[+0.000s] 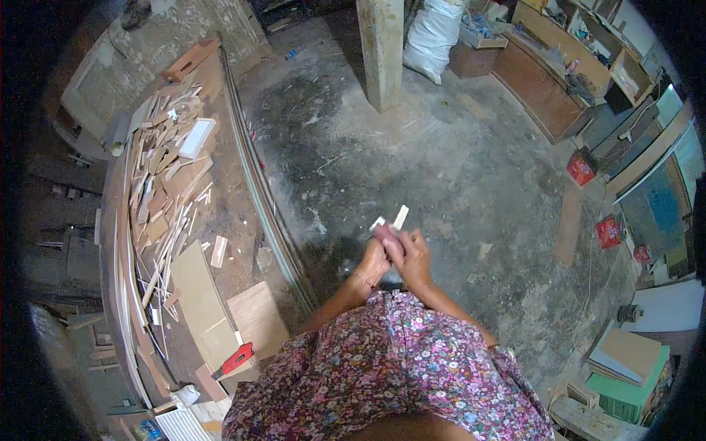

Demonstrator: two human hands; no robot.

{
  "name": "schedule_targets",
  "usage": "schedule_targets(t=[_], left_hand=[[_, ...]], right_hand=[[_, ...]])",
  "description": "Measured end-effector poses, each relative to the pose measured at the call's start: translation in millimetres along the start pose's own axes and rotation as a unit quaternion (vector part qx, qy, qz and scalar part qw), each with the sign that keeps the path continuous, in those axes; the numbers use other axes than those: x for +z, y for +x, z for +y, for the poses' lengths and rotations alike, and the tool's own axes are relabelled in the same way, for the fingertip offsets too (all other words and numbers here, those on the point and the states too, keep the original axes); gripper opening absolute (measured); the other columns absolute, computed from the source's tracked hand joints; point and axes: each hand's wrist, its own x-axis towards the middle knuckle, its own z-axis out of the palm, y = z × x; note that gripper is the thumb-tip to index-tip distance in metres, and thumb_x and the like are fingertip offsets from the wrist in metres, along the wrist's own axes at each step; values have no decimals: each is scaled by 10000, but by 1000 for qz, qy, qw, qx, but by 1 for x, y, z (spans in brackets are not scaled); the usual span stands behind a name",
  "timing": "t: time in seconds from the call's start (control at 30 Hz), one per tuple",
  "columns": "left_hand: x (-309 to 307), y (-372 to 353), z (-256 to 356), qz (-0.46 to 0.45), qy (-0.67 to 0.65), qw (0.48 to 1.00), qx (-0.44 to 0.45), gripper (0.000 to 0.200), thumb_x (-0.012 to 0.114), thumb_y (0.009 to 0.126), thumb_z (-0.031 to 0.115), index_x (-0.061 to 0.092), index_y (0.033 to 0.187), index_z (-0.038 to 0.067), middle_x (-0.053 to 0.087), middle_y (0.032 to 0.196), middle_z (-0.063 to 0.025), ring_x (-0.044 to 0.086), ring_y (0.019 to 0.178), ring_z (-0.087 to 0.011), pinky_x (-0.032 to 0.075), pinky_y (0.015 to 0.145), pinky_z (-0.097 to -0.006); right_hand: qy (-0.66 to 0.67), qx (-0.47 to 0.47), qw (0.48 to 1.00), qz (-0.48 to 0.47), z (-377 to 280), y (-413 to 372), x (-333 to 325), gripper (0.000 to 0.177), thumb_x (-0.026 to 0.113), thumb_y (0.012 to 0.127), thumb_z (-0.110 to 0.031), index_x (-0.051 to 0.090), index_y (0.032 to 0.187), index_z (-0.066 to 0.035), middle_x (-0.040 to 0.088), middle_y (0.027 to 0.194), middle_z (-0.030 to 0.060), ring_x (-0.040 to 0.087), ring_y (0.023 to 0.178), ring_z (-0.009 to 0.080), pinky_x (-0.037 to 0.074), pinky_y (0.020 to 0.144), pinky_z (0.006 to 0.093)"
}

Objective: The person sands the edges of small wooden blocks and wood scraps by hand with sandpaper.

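Note:
Both hands are close together in front of my body, over the floor. My left hand (375, 259) is closed around small pale wooden pieces; the tip of one wooden piece (401, 216) sticks out beyond the fingers. My right hand (413, 262) is closed from the other side on a reddish-brown folded piece (390, 241), which looks like sandpaper and lies against the wood. The fingers hide most of what is held.
On the left, a long workbench (243, 213) carries wood offcuts (158, 180), thin boards (198, 287) and a red-handled tool (237, 360). Ahead stands a concrete pillar (382, 59) near a white sack (434, 37). Red boxes (581, 167) and leaning panels line the right side.

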Motion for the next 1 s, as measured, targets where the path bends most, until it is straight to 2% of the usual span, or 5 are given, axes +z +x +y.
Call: schedule_targets(t=[0.17, 0.27, 0.4, 0.6, 1.0], left_hand=[[1, -12, 3, -20, 84, 989, -119, 197, 497, 886, 289, 527, 856, 96, 415, 511, 8, 288, 336, -79, 247, 318, -218], [-12, -4, 5, -112, 105, 983, -96, 240, 534, 859, 350, 549, 837, 112, 459, 588, 27, 385, 423, -70, 332, 377, -233], [9, -9, 3, 25, 62, 997, 23, 232, 530, 865, 327, 545, 830, 98, 496, 627, 21, 433, 437, -69, 333, 350, -219], [-3, -12, -1, -45, 215, 975, -26, 248, 538, 857, 307, 585, 941, 79, 541, 717, 12, 424, 470, -64, 275, 351, -214], [-30, 11, -5, -45, 164, 985, -27, 181, 508, 875, 240, 570, 904, 73, 516, 670, -4, 425, 434, -80, 305, 320, -194]], right_hand=[[-30, 49, 992, 110, 52, 42, 11, 287, 593, 805, -318, 605, 1045, -162, 487, 770, 146, 541, 671, 323, 430, 568, 401], [-31, 28, 994, 96, 45, 39, 8, 284, 605, 797, -304, 612, 1031, -144, 484, 759, 142, 541, 660, 319, 430, 558, 397], [-18, -17, 999, 34, -1, 4, 0, 289, 637, 775, -257, 621, 1027, -115, 488, 734, 133, 528, 617, 298, 426, 532, 374], [-67, 44, 992, 101, 43, 44, 1, 274, 607, 794, -305, 629, 989, -113, 548, 769, 152, 563, 672, 311, 442, 579, 403], [-55, 39, 997, 43, 24, 23, -3, 285, 576, 806, -363, 623, 989, -150, 521, 800, 159, 568, 692, 357, 454, 546, 419]])
